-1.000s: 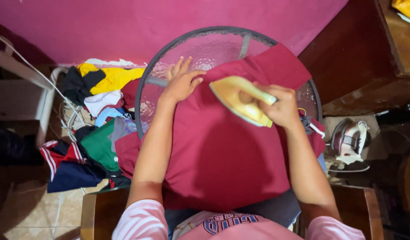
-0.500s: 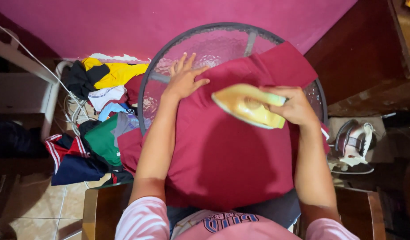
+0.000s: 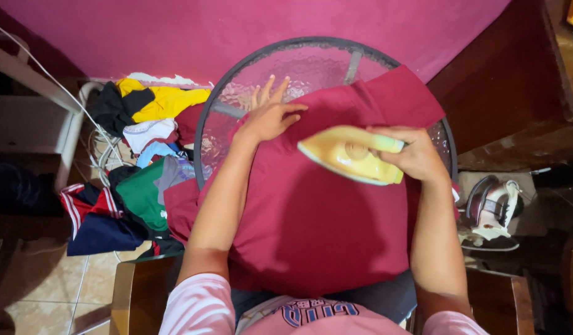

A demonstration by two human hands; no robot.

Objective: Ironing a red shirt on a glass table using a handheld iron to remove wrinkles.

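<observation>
Maroon garment (image 3: 323,223) lies spread over a round glass-topped table (image 3: 311,62) as a person presses it with a yellow iron (image 3: 348,155).

Seen from above, the right hand (image 3: 416,155) is closed around the iron's handle, the soleplate resting on the upper part of the cloth with its tip pointing to the person's left. The left hand (image 3: 271,115) lies flat and open on the garment's far edge, fingers spread, their tips reaching onto the bare glass; it grips nothing. The cloth hangs over the table's near rim toward the person's lap. A heap of mixed clothes (image 3: 137,167) in yellow, white, green and navy sits on the floor left of the table. A second iron (image 3: 491,211), white and dark red, stands on a surface to the right.
</observation>
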